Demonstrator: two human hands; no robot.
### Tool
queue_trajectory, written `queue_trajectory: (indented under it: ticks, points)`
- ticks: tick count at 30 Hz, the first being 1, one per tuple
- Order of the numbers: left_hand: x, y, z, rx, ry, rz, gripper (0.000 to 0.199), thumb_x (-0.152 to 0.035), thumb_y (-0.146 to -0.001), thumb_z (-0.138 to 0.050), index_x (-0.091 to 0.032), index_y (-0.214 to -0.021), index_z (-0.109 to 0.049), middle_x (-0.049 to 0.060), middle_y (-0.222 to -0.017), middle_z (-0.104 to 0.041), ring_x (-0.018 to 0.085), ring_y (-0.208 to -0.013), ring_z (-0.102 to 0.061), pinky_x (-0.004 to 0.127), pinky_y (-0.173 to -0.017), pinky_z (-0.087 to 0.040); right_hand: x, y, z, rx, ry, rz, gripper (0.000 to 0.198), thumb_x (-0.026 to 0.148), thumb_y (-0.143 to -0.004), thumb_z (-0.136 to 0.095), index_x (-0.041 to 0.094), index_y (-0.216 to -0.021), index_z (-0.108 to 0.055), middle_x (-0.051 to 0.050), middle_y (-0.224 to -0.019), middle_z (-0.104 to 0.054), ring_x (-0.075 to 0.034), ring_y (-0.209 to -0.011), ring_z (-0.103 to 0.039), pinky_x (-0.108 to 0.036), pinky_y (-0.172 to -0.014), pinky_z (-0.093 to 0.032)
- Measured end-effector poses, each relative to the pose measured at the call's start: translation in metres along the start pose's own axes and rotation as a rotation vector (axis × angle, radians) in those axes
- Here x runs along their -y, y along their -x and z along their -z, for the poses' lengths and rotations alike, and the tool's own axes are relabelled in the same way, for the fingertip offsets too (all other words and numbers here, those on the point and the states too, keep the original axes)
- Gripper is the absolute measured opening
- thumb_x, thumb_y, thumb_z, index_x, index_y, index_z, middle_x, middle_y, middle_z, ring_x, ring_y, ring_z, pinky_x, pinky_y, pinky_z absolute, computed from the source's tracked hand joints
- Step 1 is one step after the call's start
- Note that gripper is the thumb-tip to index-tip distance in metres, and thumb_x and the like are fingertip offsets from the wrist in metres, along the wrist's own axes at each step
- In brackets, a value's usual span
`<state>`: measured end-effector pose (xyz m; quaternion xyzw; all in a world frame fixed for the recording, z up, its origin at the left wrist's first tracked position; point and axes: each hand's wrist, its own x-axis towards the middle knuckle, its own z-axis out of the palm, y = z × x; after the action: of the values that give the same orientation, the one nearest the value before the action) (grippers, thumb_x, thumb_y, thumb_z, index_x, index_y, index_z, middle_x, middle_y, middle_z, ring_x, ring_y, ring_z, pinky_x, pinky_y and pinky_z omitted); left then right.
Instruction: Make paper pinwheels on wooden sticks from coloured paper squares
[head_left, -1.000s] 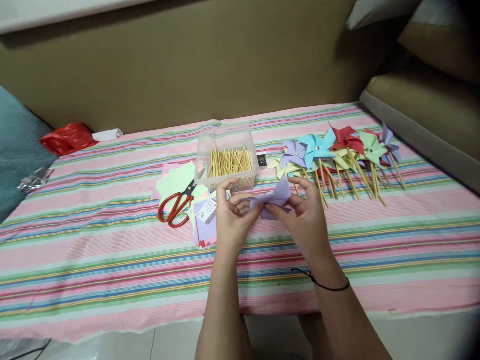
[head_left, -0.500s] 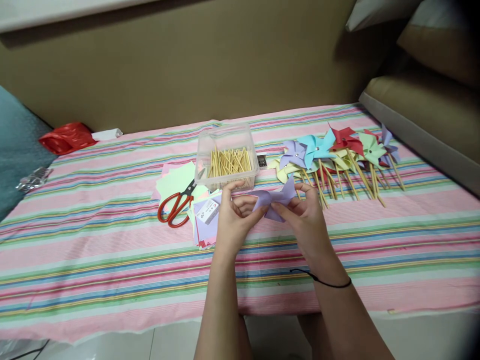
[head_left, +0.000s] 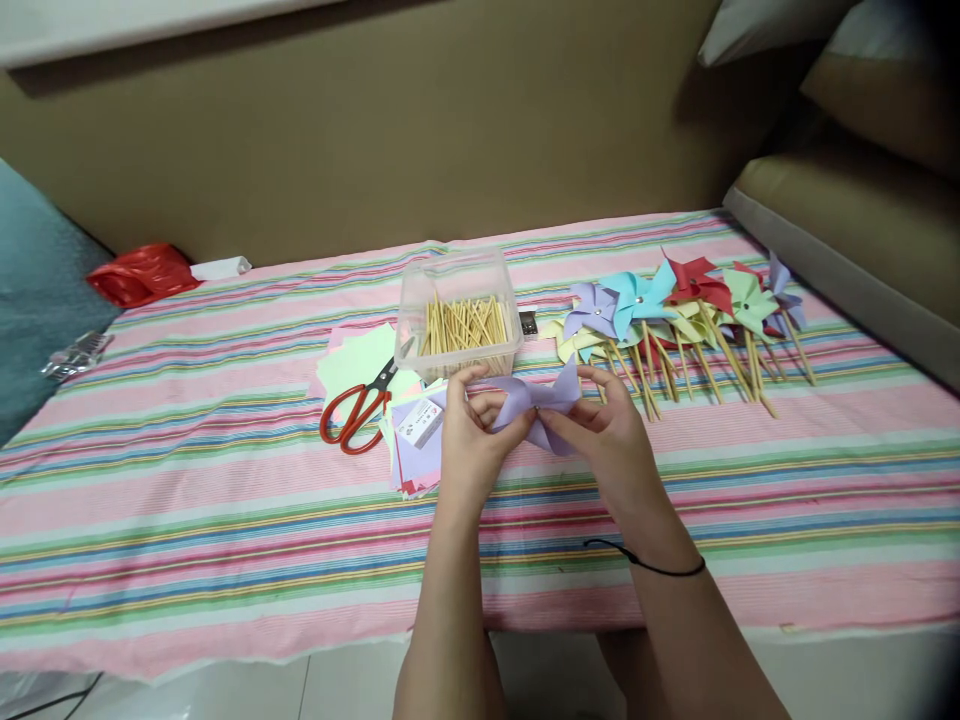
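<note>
Between my two hands is a purple paper pinwheel head point(head_left: 553, 395), held above the cloth with no stick visible on it. My left hand point(head_left: 480, 430) pinches its left side, and my right hand point(head_left: 606, 425) pinches the right; both thumbs meet near the centre, where a small pin head shows. Just beyond them stands a clear plastic box point(head_left: 459, 362) of wooden sticks point(head_left: 465, 325). Left of my left hand, a small white box point(head_left: 420, 422) lies on a stack of coloured paper squares point(head_left: 409, 465), beside red-handled scissors point(head_left: 352, 415).
Several finished pinwheels point(head_left: 641, 300) on sticks lie to the right. A small dark item point(head_left: 528, 322) sits beside the plastic box. At the far left are a red plastic bag point(head_left: 142, 276) and a clear packet point(head_left: 76, 356). A striped cloth point(head_left: 225, 540) covers the surface; cushions point(head_left: 862, 220) border the right.
The purple paper has tilted and opened slightly in my fingers, and a pin head now shows at its centre. Both hands keep their grip; the whole view has shifted a little.
</note>
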<state>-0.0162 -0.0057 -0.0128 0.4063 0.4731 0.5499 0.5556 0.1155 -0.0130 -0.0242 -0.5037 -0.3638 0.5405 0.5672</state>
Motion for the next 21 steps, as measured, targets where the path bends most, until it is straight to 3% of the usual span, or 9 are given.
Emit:
queue_trajectory:
  ticks: [4,8,10,13,15,18,21]
  points:
    - [0.0013,-0.0004,0.0005,-0.014,-0.017,-0.018,0.061,-0.022,-0.064,-0.078,-0.022,-0.112,-0.041,-0.003,-0.073,-0.070,0.015,-0.069,-0.067,0.024,-0.063,-0.048,-0.0022,-0.0014,0.0006,-0.014,0.025,0.021,0.064,0.039,-0.062,-0.083,0.025,-0.113,-0.047,-0.003,-0.086,-0.074,-0.022,-0.080,-0.071,-0.035,-0.067,-0.056]
    - [0.0017,0.0019,0.0054,0.036,-0.169,-0.025,0.057,-0.017,-0.067,-0.074,-0.023,-0.113,-0.041,-0.004,-0.070,-0.068,0.013,-0.064,-0.063,0.023,-0.061,-0.046,0.0024,-0.0029,0.0060,-0.080,0.193,0.224,0.057,0.039,-0.068,-0.078,0.025,-0.115,-0.049,-0.008,-0.113,-0.069,-0.024,-0.109,-0.063,-0.039,-0.082,-0.054]
    - [0.0020,0.0034,0.0078,0.094,-0.263,-0.023,0.055,-0.015,-0.067,-0.072,-0.024,-0.113,-0.043,-0.005,-0.068,-0.067,0.013,-0.060,-0.061,0.022,-0.058,-0.044,0.0056,-0.0022,0.0079,-0.055,0.291,0.306,0.052,0.035,-0.070,-0.077,0.026,-0.115,-0.053,-0.008,-0.115,-0.067,-0.024,-0.114,-0.060,-0.039,-0.086,-0.053]
    - [0.0031,0.0040,0.0089,0.168,-0.350,-0.045,0.047,-0.011,-0.066,-0.068,-0.023,-0.107,-0.049,-0.005,-0.065,-0.065,0.012,-0.059,-0.058,0.021,-0.056,-0.040,0.0073,-0.0001,0.0073,0.002,0.330,0.284,0.045,0.033,-0.074,-0.074,0.025,-0.115,-0.055,-0.002,-0.091,-0.071,-0.021,-0.094,-0.067,-0.037,-0.080,-0.053]
    - [0.0040,0.0033,0.0082,0.189,-0.379,-0.068,0.034,-0.010,-0.066,-0.067,-0.021,-0.095,-0.054,-0.004,-0.065,-0.065,0.013,-0.061,-0.058,0.021,-0.056,-0.040,0.0062,0.0007,0.0056,-0.041,0.345,0.254,0.042,0.033,-0.075,-0.073,0.024,-0.113,-0.057,0.001,-0.078,-0.069,-0.019,-0.080,-0.067,-0.036,-0.075,-0.052]
    - [0.0044,0.0021,0.0065,0.201,-0.422,-0.095,0.016,-0.011,-0.066,-0.067,-0.019,-0.076,-0.057,-0.002,-0.066,-0.063,0.013,-0.062,-0.058,0.022,-0.057,-0.041,0.0041,0.0007,0.0030,-0.135,0.357,0.234,0.042,0.034,-0.073,-0.075,0.023,-0.110,-0.057,0.002,-0.072,-0.067,-0.019,-0.074,-0.066,-0.034,-0.072,-0.050]
    - [0.0038,0.0024,0.0054,0.210,-0.451,-0.092,0.011,-0.013,-0.067,-0.068,-0.019,-0.071,-0.060,-0.001,-0.063,-0.062,0.013,-0.059,-0.057,0.023,-0.055,-0.041,0.0037,0.0004,0.0016,-0.147,0.332,0.227,0.043,0.034,-0.073,-0.074,0.023,-0.110,-0.054,0.003,-0.070,-0.066,-0.017,-0.069,-0.065,-0.033,-0.070,-0.050]
